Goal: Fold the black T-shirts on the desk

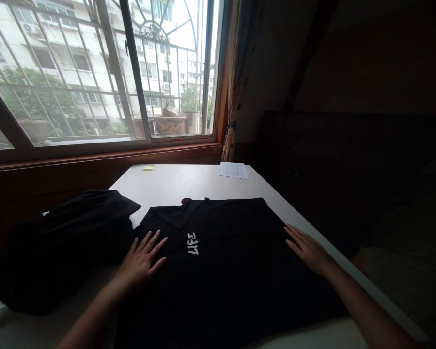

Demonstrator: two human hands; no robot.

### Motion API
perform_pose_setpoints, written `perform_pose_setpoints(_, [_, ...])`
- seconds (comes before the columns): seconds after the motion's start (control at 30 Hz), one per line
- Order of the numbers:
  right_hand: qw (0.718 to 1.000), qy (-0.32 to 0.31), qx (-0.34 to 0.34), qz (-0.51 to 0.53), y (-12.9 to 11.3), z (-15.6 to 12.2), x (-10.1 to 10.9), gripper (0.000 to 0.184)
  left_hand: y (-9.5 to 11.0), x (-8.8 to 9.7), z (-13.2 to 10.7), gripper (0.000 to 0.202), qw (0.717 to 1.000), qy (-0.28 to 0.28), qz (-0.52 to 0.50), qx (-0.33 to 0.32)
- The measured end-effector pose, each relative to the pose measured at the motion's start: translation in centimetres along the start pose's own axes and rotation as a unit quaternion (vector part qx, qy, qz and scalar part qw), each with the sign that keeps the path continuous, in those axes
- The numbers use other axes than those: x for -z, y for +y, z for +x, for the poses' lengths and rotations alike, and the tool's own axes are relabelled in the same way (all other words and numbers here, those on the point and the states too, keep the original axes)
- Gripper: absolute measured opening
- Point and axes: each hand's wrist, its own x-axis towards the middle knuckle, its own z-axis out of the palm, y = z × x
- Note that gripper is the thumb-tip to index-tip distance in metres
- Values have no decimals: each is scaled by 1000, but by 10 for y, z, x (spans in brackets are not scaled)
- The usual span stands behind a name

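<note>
A black polo shirt (225,271) with a small white print on the chest lies spread flat on a white table (189,182), collar toward the window. My left hand (141,261) rests flat on the shirt's left side, fingers spread and open. My right hand (307,249) lies flat on the shirt's right edge, fingers stretched out, holding nothing.
A heap of black clothing (65,242) sits on the table to the left. A sheet of paper (234,170) and a yellow sticky note (147,167) lie at the far edge below the barred window. A curtain (236,97) hangs at the back; the right side is dark.
</note>
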Motion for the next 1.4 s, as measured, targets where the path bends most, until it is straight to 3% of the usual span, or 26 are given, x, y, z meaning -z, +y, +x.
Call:
perform_pose_setpoints(0.57, [999,-30,-15,-14,5,1,1,69,11,-4,-5,63,1000,3,3,8])
perform_pose_setpoints(0.8, [1000,-7,5,0,39,-13,-18,69,23,-11,-12,66,1000,24,-5,-15])
perform_pose_setpoints(0.93, [1000,7,19,14,60,-33,-29,69,24,-8,-12,66,1000,5,-9,-2])
perform_pose_setpoints(1.03, [999,7,18,30,67,-41,-30,68,14,1,-8,61,1000,-2,-19,22])
perform_pose_setpoints(1.17, [998,0,-13,65,71,-30,-18,67,-14,16,13,50,993,74,-74,61])
perform_pose_setpoints(1.3, [993,52,-52,90,65,10,5,54,-43,23,54,42,971,135,-171,95])
perform_pose_setpoints(1.4, [985,107,-69,117,51,50,19,49,-57,21,85,39,959,156,-184,152])
